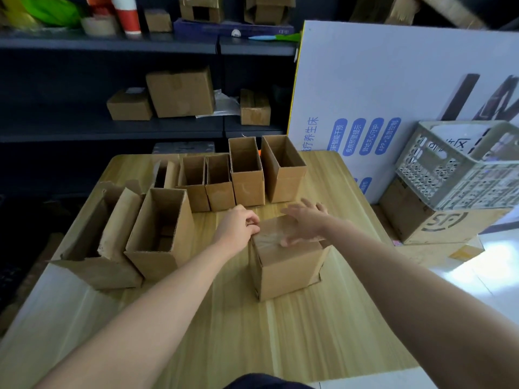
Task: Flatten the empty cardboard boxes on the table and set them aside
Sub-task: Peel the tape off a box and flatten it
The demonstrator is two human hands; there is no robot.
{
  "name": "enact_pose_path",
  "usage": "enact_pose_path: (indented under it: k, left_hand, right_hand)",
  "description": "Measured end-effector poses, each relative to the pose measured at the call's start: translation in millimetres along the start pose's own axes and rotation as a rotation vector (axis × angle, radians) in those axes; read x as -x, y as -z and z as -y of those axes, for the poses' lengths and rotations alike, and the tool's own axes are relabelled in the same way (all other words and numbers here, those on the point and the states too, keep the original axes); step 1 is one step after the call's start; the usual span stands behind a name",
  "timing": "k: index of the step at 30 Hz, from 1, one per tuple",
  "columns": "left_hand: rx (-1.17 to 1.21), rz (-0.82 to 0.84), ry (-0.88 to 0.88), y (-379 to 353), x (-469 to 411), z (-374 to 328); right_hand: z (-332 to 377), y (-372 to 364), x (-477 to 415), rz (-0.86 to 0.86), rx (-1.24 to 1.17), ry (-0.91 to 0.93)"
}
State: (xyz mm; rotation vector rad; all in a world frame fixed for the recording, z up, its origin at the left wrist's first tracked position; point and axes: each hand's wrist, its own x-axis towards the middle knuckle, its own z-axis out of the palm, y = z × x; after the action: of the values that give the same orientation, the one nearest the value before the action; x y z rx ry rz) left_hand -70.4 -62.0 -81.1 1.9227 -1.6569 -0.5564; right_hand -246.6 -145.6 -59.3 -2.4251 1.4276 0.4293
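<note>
A small cardboard box (283, 265) stands in the middle of the wooden table (295, 332), its taped face up. My left hand (238, 227) has its fingers curled at the box's top left edge, pinching it. My right hand (306, 223) lies flat on the taped top with the fingers spread. Several open, empty boxes stand behind it: a tall pair (247, 175) (283, 172) at the back, two shorter ones (193, 183) (220, 183) beside them, and a larger one (160, 234) at the left.
A torn open box (95, 248) sits at the table's left edge. Dark shelves (112, 130) with more boxes stand behind. To the right are a white printed board (393, 94), a grey plastic crate (460, 164) and a big carton (438, 223) beneath it.
</note>
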Motion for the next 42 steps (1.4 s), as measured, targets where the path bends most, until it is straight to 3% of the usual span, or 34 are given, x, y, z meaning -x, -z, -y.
enact_pose_path:
  k: [3,10,19,27,33,36,42]
  left_hand:
    - [-0.072,0.001,-0.072,-2.8,1.6,-0.4]
    - [-0.149,0.108,-0.151,-9.5,6.5,-7.3]
    - [-0.085,0.174,0.035,-8.5,3.5,-26.1]
    - [-0.199,0.182,-0.032,-8.9,3.7,-31.2]
    - [-0.22,0.315,-0.069,-4.5,-0.7,-27.5]
    - [-0.101,0.393,-0.085,-0.5,-0.3,-19.2]
    - [0.186,0.346,-0.026,4.6,2.4,-12.3]
  right_hand:
    - [-5.9,3.4,5.2,0.218,-0.002,0.031]
    - [-3.2,6.6,13.2,0.129,-0.088,0.023]
    - [-3.4,3.9,11.8,0.128,-0.057,0.042]
    - [0.0,4.7,11.1,0.144,-0.026,0.038]
    - [4.1,8.3,9.0,0.163,-0.009,0.024]
    - [5.0,9.4,6.7,0.177,-0.01,0.007]
    - [5.5,11.3,5.2,0.189,-0.003,0.003]
